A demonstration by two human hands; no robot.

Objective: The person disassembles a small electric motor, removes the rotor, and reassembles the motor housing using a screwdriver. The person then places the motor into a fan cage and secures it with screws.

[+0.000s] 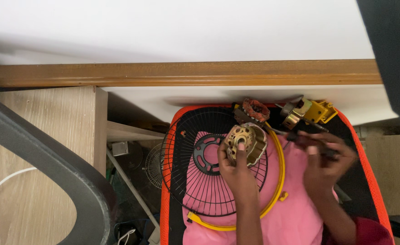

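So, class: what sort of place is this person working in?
Probably an informal home repair spot: a fan grille on a cloth-covered seat, a metal motor housing in the left hand, loose motor parts nearby.

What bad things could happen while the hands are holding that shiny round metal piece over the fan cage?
The left hand holds the gold metal housing in the air above the black fan grille; if it slips, it might dent the thin wires. The right hand grips a dark tool close by, so a slip could poke fingers. Small parts such as the yellow piece sit near the edge and could roll off.
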